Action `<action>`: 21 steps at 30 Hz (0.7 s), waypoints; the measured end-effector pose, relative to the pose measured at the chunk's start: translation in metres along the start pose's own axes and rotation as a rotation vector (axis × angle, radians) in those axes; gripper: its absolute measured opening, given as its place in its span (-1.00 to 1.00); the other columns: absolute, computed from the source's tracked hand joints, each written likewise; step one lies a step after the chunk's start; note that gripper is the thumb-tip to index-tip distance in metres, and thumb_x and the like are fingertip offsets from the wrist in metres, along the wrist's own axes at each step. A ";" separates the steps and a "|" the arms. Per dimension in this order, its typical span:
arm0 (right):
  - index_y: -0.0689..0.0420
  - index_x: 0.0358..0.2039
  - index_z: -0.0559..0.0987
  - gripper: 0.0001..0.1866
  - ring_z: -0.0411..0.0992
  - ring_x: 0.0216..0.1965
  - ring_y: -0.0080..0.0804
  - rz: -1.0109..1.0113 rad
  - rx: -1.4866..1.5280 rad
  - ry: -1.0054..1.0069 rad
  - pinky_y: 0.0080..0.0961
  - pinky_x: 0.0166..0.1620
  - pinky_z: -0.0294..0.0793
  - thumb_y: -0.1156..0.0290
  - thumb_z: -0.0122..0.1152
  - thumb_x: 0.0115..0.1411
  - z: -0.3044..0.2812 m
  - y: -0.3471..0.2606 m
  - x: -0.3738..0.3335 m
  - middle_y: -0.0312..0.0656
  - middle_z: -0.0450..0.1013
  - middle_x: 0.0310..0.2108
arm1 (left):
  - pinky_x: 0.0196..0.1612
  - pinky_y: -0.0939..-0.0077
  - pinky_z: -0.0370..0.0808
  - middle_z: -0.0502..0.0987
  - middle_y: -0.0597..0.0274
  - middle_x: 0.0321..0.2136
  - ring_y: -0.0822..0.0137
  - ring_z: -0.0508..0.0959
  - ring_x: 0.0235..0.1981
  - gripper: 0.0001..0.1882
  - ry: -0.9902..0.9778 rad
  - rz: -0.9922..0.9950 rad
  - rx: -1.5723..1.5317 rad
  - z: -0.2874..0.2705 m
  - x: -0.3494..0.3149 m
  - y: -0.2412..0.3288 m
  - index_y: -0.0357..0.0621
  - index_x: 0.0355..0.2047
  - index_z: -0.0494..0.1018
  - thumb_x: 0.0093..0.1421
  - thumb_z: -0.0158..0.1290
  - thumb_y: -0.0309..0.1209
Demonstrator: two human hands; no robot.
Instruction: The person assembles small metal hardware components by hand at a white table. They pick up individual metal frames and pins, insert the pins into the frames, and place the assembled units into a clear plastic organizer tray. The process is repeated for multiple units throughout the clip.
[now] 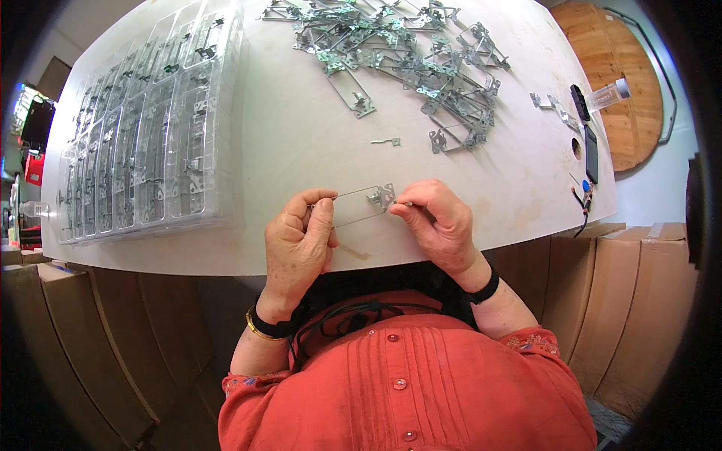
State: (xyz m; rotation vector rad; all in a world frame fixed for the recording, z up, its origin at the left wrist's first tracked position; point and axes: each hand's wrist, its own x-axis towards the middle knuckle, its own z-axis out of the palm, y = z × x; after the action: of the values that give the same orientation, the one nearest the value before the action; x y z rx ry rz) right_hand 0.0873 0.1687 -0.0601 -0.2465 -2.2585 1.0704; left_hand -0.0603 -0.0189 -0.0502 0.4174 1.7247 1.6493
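Note:
Between my hands, just above the table's near edge, is a metal bracket [380, 197] with two long thin rods and a flat plate at its right end. My left hand [298, 234] pinches the left ends of the rods between thumb and fingers, hiding that end. At the right, the closed fingers of my right hand [438, 225] meet the edge of the plate. A tiny part seems to be in the right fingertips, too small to name. Beyond the hands, a small flat metal piece [387, 141] lies alone on the table.
A heap of similar metal brackets [398, 56] spreads across the far middle of the white table [278, 150]. Stacked clear plastic trays [226, 150] with brackets stand at the left. At the right edge lie a black phone-like object [591, 154] and a clear bottle [608, 95]. Cardboard boxes [609, 293] stand below.

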 end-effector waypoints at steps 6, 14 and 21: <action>0.17 -0.14 0.59 -0.88 0.54 -0.30 -0.49 0.106 0.099 0.081 -0.52 -0.23 0.54 0.44 0.37 0.44 0.000 0.007 -0.012 -0.18 0.63 -0.22 | -0.70 0.65 0.24 0.51 0.37 -0.59 0.64 0.36 -0.74 -0.72 -0.001 0.042 0.030 0.001 0.000 -0.002 -0.29 0.07 0.58 0.58 0.08 -0.31; 0.18 -0.14 0.56 -0.85 0.50 -0.31 -0.67 0.325 0.310 0.060 -0.62 -0.23 0.52 0.37 0.30 0.51 0.002 -0.002 -0.009 -0.25 0.65 -0.21 | -0.50 0.67 0.29 0.49 0.46 -0.54 0.66 0.41 -0.54 -0.67 -0.094 0.118 0.214 -0.002 0.005 0.000 -0.28 0.11 0.58 0.58 0.08 -0.26; 0.20 -0.20 0.56 -0.83 0.48 -0.41 -0.67 0.405 0.242 -0.025 -0.58 -0.32 0.49 0.38 0.33 0.49 -0.006 -0.014 -0.015 -0.33 0.59 -0.43 | -0.58 0.62 0.27 0.49 0.41 -0.54 0.62 0.40 -0.62 -0.62 -0.056 0.073 0.230 0.002 0.010 0.007 -0.38 0.14 0.47 0.55 0.11 -0.27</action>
State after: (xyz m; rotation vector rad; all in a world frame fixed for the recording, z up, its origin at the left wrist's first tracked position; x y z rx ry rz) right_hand 0.1038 0.1569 -0.0534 -0.6080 -2.1231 1.5483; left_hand -0.0674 -0.0101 -0.0456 0.6352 1.8834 1.4782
